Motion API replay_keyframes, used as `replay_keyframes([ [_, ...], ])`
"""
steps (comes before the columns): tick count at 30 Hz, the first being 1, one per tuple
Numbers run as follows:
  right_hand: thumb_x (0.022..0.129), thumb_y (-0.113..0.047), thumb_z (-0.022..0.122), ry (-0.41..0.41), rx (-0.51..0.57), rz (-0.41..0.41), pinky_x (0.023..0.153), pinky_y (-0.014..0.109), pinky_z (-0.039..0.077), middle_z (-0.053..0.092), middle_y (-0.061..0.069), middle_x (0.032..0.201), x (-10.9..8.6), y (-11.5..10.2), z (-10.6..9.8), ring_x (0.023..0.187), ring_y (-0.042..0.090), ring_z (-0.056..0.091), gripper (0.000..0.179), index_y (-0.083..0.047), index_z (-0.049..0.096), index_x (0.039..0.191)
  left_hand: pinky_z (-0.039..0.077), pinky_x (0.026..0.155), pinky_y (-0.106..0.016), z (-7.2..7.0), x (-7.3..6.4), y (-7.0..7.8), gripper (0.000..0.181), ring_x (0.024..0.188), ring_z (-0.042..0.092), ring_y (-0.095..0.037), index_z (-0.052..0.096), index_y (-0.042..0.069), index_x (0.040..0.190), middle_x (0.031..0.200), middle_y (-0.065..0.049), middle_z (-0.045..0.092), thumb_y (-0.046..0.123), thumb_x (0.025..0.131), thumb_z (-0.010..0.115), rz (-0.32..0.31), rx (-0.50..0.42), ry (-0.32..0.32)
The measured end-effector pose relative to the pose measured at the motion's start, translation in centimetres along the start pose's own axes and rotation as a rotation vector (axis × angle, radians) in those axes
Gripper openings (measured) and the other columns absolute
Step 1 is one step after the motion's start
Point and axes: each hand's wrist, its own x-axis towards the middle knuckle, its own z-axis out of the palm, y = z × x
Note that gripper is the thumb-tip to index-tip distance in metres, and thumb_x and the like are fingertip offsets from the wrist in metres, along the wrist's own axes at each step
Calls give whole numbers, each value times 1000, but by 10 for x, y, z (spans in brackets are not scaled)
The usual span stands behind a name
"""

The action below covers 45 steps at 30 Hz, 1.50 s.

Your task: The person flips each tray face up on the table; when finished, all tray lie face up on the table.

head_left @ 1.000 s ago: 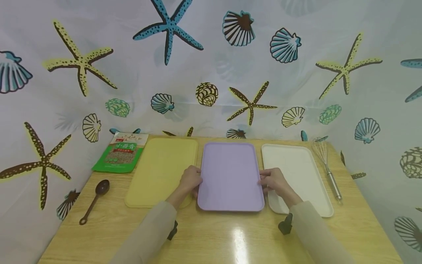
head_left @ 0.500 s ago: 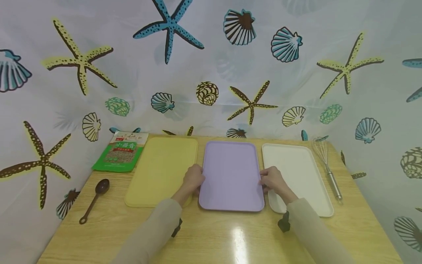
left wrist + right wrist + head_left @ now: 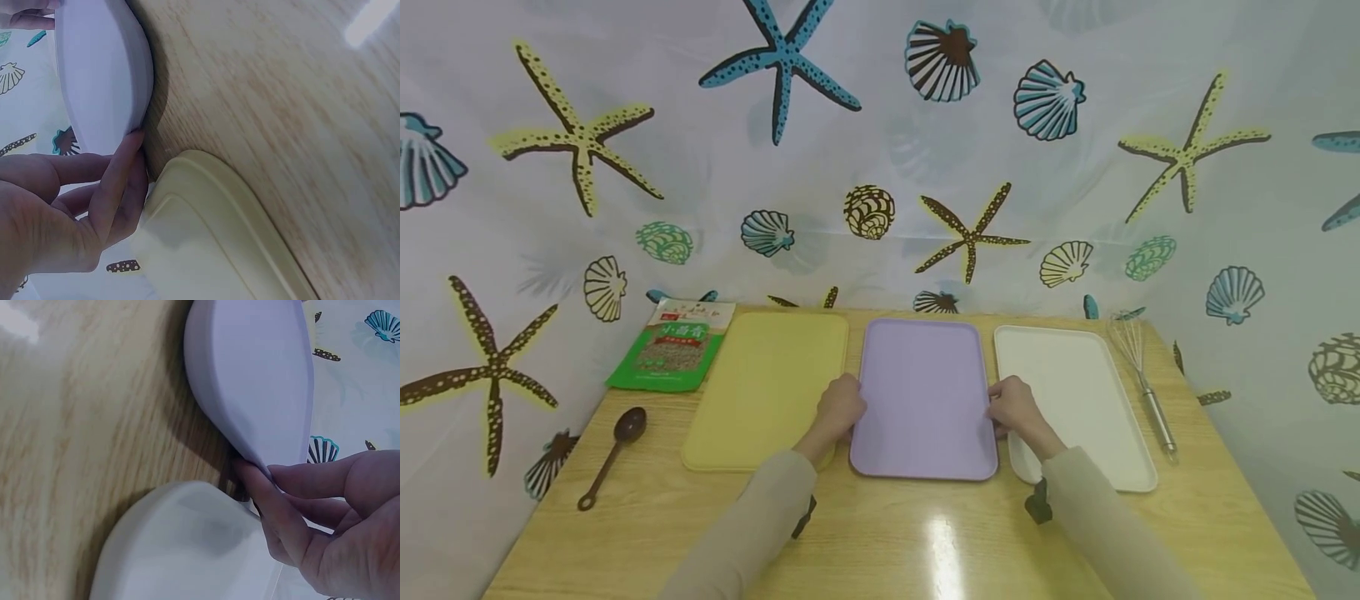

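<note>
Between two other trays lies a purple tray [image 3: 923, 400], its long sides running away from me. My left hand [image 3: 839, 407] grips its left edge, thumb on top and fingers curled at the side, as the left wrist view also shows for this hand [image 3: 94, 200]. On the opposite edge my right hand [image 3: 1017, 408] pinches the rim; in the right wrist view the thumb of this hand [image 3: 331, 519] is inside and the fingers reach under. A yellow tray [image 3: 760, 392] lies beneath my left forearm's side, and a white tray [image 3: 1090, 417] beside my right hand.
At the far left lies a green seasoning packet [image 3: 672, 346], with a dark brown spoon [image 3: 617, 446] nearer me. A metal whisk [image 3: 1146, 387] lies along the right side. A shell-and-starfish patterned curtain [image 3: 880, 150] hangs behind the wooden table [image 3: 880, 542].
Both hands keep their hold on the purple tray, which has barely shifted. My left hand has moved slightly right; the right wrist has turned a little inward.
</note>
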Motion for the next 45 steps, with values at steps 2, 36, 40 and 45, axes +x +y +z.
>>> replay_keyframes([
  [2, 74, 15, 58, 6, -14, 1, 48, 28, 57, 65, 33, 102, 1, 1, 1, 64, 27, 69, 45, 18, 56, 119, 55, 61, -41, 0, 0, 0, 9, 67, 59, -27, 59, -4, 83, 74, -13, 57, -6, 83, 50, 7, 13, 7],
  [36, 87, -6, 59, 157, -329, -265, 55, 32, 56, 66, 21, 116, -12, -30, 33, 76, 27, 67, 40, 5, 59, 125, 55, 58, -36, -60, -41, -91, 42, 76, 59, -31, 48, -13, 132, 120, -36, 53, 7, 95, 52, 297, 87, 146],
  [40, 87, -7, 59, 146, -341, -287, 81, 43, 56, 62, 21, 123, -13, -43, 46, 105, 33, 64, 44, 4, 56, 130, 56, 60, -44, -76, -39, -116, 46, 88, 61, -42, 42, -14, 136, 122, -39, 50, 9, 97, 51, 257, 132, 162],
  [45, 88, -7, 59, 111, -325, -323, 76, 41, 56, 63, 20, 123, -15, -62, 63, 98, 31, 65, 45, 4, 54, 131, 52, 78, -59, -90, -33, -138, 51, 109, 51, -54, 35, -18, 137, 124, -40, 47, 10, 97, 49, 206, 205, 163],
])
